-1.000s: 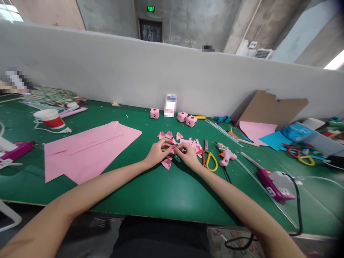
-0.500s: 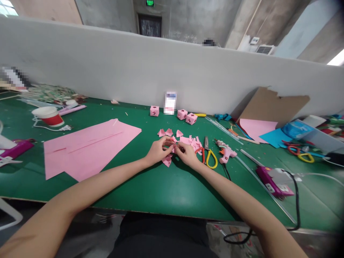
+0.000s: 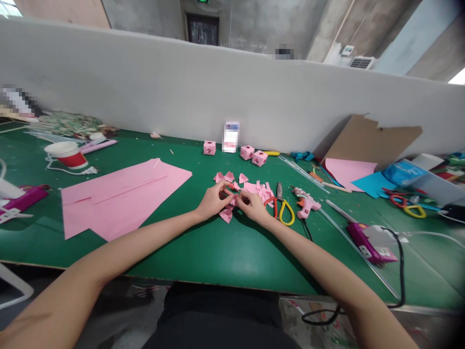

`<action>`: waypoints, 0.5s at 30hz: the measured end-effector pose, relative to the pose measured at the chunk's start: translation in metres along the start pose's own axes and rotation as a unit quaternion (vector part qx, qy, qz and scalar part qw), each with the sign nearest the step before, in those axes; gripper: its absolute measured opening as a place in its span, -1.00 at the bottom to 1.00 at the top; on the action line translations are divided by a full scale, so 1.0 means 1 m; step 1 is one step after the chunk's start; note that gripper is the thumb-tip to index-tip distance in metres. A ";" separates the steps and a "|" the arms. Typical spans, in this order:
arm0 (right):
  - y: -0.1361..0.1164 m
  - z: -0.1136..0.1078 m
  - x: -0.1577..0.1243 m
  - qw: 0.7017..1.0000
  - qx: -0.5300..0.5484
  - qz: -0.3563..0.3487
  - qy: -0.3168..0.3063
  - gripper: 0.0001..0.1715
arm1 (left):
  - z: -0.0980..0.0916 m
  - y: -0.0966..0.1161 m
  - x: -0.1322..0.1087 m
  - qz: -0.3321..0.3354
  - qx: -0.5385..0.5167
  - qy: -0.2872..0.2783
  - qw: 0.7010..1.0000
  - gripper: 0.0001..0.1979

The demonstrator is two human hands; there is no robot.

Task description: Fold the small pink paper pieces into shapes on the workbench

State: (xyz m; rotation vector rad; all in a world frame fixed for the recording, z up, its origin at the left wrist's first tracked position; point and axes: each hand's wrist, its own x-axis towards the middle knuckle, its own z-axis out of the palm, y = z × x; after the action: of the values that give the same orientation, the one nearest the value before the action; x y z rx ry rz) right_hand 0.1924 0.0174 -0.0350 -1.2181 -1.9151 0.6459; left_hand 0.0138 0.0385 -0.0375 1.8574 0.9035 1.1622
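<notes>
My left hand (image 3: 215, 199) and my right hand (image 3: 252, 205) meet over the middle of the green table, both closed on one small pink paper piece (image 3: 234, 199). Fingers cover most of that piece, so its shape is hard to make out. Folded pink paper pieces (image 3: 226, 215) lie just below and behind the hands. Beside my right hand is a pile of pink paper strips (image 3: 267, 191). Scissors (image 3: 285, 211) with yellow and orange handles rest right of it, then a pink glue gun (image 3: 307, 205). Farther back sit three pink paper cubes (image 3: 209, 148) with cut-out openings.
A large pink paper sheet (image 3: 119, 198) covers the left side. Behind it stands a red and white paper cup (image 3: 67, 155). At right are a purple power strip (image 3: 371, 244) with a black cable, clear rods (image 3: 358, 259) and brown cardboard (image 3: 374, 140). A grey partition (image 3: 152, 87) closes the back.
The view has tilted slightly, shifting the scene a little. Both hands stay together on the small pink paper piece, with only slight finger movement.
</notes>
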 end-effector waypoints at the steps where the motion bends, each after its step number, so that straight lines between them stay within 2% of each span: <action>1: 0.000 0.000 0.000 1.000 0.003 -0.002 -0.004 -0.73 | 0.000 0.000 0.000 0.002 0.006 -0.001 1.000 -0.73; 10: 0.002 -0.001 0.000 1.000 0.019 -0.004 -0.014 -0.70 | -0.001 0.004 0.000 0.001 0.020 -0.014 1.000 -0.70; 15: 0.006 0.002 0.001 1.000 0.022 0.002 0.006 -0.66 | -0.003 0.007 0.000 0.010 0.050 0.022 0.998 -0.73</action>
State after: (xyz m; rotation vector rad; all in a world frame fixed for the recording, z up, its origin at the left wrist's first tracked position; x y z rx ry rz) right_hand 0.1938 0.0209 -0.0401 -1.1949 -1.8796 0.6777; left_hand 0.0120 0.0359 -0.0299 1.9311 0.9852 1.1943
